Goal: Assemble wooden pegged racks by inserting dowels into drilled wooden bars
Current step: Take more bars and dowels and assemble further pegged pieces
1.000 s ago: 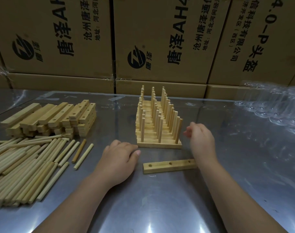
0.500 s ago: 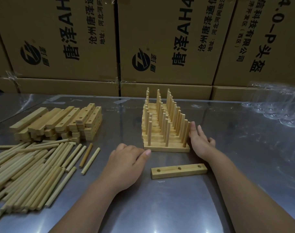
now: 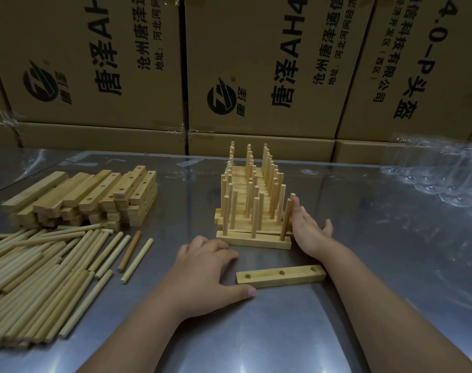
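Note:
A row of finished pegged racks point(image 3: 253, 208) stands in the middle of the metal table point(image 3: 364, 265), dowels upright. My right hand point(image 3: 308, 230) lies flat against the right end of the nearest racks, fingers straight and touching a dowel. A loose bar with three empty holes point(image 3: 280, 275) lies in front of the racks. My left hand point(image 3: 205, 270) rests palm down on the table just left of that bar, its thumb near the bar's left end, holding nothing. Loose dowels point(image 3: 41, 275) lie in a heap at the left, and a stack of drilled bars point(image 3: 86, 195) sits behind them.
Large printed cardboard boxes point(image 3: 256, 71) wall off the back of the table. Crumpled clear plastic packaging point(image 3: 439, 179) lies at the back right. One darker dowel point(image 3: 129, 250) lies among the pale ones.
My right hand came down from above the racks and now presses flat against their right end. My left hand stayed beside the loose bar. The camera view shifted slightly.

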